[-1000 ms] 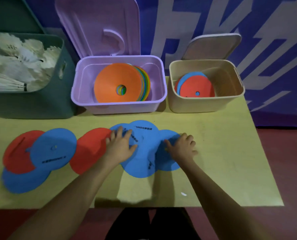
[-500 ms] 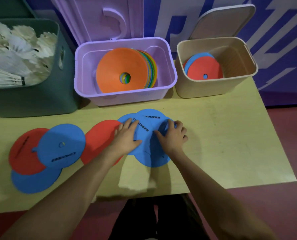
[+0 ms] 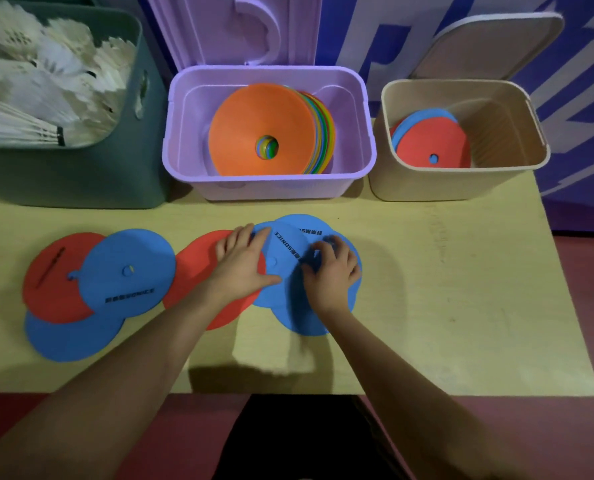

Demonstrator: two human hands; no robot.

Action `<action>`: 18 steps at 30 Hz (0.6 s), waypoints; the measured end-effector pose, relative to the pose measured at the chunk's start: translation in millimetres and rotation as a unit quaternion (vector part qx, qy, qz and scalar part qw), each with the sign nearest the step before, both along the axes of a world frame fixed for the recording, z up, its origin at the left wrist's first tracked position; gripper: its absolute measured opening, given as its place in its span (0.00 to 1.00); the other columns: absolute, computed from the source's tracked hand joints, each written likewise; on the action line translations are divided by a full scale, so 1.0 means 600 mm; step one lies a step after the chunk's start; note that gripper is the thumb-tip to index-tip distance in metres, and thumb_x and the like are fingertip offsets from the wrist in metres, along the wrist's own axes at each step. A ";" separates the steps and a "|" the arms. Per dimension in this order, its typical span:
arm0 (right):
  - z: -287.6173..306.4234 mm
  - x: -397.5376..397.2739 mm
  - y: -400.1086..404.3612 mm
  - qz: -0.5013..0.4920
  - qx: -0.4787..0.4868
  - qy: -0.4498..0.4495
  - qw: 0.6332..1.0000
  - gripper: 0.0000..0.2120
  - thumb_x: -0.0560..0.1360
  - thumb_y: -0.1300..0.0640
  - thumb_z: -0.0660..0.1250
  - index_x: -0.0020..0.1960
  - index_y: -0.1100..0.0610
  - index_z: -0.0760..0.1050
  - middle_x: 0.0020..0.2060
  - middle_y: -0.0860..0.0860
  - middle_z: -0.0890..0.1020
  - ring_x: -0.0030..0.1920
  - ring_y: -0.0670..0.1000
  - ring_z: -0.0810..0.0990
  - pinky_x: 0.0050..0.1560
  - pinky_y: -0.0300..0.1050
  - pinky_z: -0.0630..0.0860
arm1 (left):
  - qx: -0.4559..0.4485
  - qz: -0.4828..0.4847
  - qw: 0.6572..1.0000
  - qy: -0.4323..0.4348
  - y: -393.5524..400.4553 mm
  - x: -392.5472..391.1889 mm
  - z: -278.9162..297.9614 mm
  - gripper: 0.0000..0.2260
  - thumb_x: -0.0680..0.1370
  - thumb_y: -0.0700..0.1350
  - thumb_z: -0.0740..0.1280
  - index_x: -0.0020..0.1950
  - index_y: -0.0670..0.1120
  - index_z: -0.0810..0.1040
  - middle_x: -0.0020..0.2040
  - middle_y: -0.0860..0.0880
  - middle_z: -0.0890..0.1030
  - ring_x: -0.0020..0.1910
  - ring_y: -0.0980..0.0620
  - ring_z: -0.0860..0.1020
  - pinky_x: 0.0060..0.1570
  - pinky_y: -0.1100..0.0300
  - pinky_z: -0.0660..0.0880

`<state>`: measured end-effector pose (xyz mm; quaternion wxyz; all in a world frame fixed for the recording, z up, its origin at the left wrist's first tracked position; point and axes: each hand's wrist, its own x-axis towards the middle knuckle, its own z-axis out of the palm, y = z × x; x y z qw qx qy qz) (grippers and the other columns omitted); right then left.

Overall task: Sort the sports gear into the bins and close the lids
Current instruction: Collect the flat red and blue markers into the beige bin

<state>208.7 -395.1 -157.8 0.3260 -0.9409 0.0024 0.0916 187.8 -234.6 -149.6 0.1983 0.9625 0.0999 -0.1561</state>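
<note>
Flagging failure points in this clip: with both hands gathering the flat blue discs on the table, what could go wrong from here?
1. The blue discs overlap loosely under the left hand and right hand; one may slide out of the grip when lifted.
2. The red disc lies partly beneath them and could get dragged along.
3. The beige bin is narrow, so a messy stack may catch its rim.

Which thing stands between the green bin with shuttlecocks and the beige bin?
In the head view, the purple bin stands between the green bin and the beige bin. It holds stacked cones, orange on top.
</note>
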 end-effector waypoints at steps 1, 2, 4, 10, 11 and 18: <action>0.003 0.002 0.002 -0.015 0.019 -0.017 1.000 0.11 0.71 0.61 0.69 0.53 0.57 0.76 0.64 0.54 0.71 0.65 0.59 0.65 0.64 0.50 0.51 | -0.012 0.001 1.000 -0.014 0.002 -0.002 -0.002 0.41 0.69 0.58 0.72 0.76 0.54 0.54 0.75 0.46 0.54 0.73 0.46 0.52 0.68 0.50 0.49; 0.007 0.003 0.002 -0.011 0.025 -0.033 0.999 0.09 0.70 0.62 0.68 0.51 0.57 0.76 0.59 0.53 0.74 0.61 0.59 0.68 0.62 0.49 0.53 | -0.021 0.003 0.999 -0.027 0.004 -0.004 -0.003 0.40 0.69 0.57 0.71 0.76 0.55 0.54 0.74 0.46 0.55 0.73 0.46 0.54 0.68 0.51 0.50; 0.013 0.004 -0.006 0.015 0.021 -0.047 0.999 0.07 0.72 0.63 0.65 0.49 0.56 0.76 0.50 0.50 0.78 0.55 0.56 0.70 0.59 0.48 0.54 | -0.026 0.002 0.998 -0.048 0.006 -0.007 -0.005 0.39 0.70 0.57 0.71 0.76 0.54 0.54 0.73 0.46 0.57 0.72 0.46 0.55 0.67 0.51 0.52; 0.021 0.011 -0.078 -0.050 0.007 -0.033 0.998 0.07 0.73 0.62 0.64 0.49 0.52 0.74 0.43 0.45 0.80 0.50 0.51 0.74 0.52 0.42 0.53 | -0.014 -0.020 0.998 -0.055 -0.020 0.008 0.000 0.39 0.72 0.58 0.68 0.76 0.49 0.52 0.72 0.46 0.60 0.71 0.46 0.58 0.67 0.50 0.52; 0.019 0.008 -0.090 -0.067 0.005 -0.026 0.997 0.09 0.73 0.62 0.63 0.51 0.52 0.74 0.43 0.45 0.79 0.50 0.51 0.74 0.52 0.43 0.54 | -0.012 -0.026 0.998 -0.048 -0.027 0.012 -0.001 0.39 0.72 0.58 0.68 0.76 0.49 0.52 0.72 0.46 0.60 0.71 0.46 0.58 0.67 0.50 0.52; 0.002 -0.016 -0.107 -0.092 -0.039 0.062 0.993 0.25 0.74 0.48 0.68 0.67 0.55 0.68 0.60 0.56 0.69 0.61 0.60 0.66 0.62 0.53 0.59 | 0.033 -0.071 0.997 -0.026 -0.041 0.039 -0.001 0.40 0.71 0.62 0.67 0.76 0.49 0.53 0.73 0.48 0.58 0.69 0.45 0.59 0.65 0.51 0.56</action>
